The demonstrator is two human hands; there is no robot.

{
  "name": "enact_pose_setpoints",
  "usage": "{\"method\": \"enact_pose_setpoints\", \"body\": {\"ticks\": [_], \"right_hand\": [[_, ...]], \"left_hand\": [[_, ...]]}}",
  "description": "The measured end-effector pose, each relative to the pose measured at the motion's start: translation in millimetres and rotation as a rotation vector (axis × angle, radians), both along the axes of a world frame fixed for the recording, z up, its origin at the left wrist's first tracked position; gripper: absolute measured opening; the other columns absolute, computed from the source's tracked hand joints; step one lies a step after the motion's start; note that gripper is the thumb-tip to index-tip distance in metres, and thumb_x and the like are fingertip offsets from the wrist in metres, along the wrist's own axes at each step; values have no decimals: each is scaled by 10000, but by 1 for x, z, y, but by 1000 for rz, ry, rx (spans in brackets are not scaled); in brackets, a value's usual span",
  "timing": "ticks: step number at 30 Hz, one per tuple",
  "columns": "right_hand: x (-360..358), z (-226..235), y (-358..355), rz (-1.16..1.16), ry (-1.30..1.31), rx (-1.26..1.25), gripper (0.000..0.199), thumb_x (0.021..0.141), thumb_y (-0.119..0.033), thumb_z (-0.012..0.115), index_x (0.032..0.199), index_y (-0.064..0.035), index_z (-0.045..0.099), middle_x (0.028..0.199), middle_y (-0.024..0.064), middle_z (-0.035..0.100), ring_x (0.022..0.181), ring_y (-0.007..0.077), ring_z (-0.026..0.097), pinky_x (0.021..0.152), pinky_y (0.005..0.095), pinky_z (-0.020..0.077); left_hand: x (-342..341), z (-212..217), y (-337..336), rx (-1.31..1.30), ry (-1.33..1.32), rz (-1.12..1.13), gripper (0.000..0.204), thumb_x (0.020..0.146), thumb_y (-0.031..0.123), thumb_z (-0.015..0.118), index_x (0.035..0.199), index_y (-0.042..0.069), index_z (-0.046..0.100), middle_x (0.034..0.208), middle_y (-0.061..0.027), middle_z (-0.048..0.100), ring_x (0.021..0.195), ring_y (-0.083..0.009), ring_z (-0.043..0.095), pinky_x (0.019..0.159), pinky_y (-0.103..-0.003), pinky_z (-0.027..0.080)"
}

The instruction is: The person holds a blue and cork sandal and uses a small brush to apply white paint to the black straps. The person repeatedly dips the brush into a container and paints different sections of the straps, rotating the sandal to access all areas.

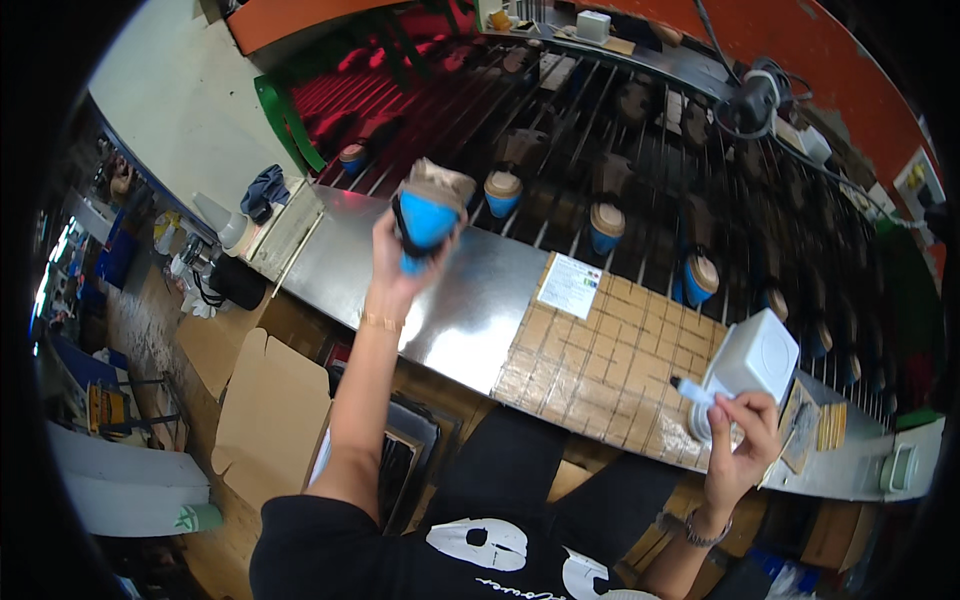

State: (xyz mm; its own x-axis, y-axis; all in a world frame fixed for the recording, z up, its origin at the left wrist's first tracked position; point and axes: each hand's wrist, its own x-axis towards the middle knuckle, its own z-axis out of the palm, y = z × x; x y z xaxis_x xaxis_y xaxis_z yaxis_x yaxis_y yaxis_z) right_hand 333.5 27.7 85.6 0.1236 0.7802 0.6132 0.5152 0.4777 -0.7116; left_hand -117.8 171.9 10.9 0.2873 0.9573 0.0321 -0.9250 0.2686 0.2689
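My left hand (392, 262) is raised over the metal edge of the worktop, its fingers wrapped round a blue shoe last (427, 219) with a tan top and dark material around it. At the right, my right hand (744, 432) pinches a small brush (694, 391) with a pale handle and a dark tip pointing left. Close beside that hand stands a white plastic container (757, 355) with a round mark on its side. Part of a white round rim shows below the brush, partly hidden by my fingers.
Beyond the worktop, a rack of metal rods (560, 225) carries several dark shoe uppers on blue lasts (606, 228). A grid-marked cardboard sheet (600, 370) lies on the metal worktop (470, 300), with a printed paper (570, 286) on it. An open cardboard box (270, 400) stands lower left.
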Motion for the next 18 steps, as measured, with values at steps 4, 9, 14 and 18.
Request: {"method": "enact_pose_setpoints", "body": {"ticks": [4,9,14,18], "right_hand": [[-3,-25,-5,84,103,-197,200,753,51,791,941,-17,791,866,53,597,814,153,560,742,257,441],[-7,-32,-4,70,15,-322,198,706,19,846,893,-31,806,828,42,613,770,132,582,679,256,456],[1,-28,3,88,101,-354,203,714,19,838,907,-32,807,845,44,622,779,132,590,689,252,456],[-3,-36,6,168,120,-343,195,746,10,829,936,-27,803,857,45,628,776,126,579,695,249,452]], "left_hand": [[-70,-22,136,-160,85,223,601,900,428,673,1278,-26,567,1257,-255,605,1089,-349,660,858,-363,628],[-124,-65,251,-504,-7,337,621,826,539,742,1218,73,616,1202,-162,660,1066,-366,668,812,-395,620],[-113,-49,243,-574,352,677,633,915,546,630,1350,87,595,1279,-137,662,1146,-351,643,990,-445,494],[-41,-6,183,-670,753,920,621,966,523,567,1387,67,590,1291,-141,671,1201,-334,626,1078,-445,415]]}}
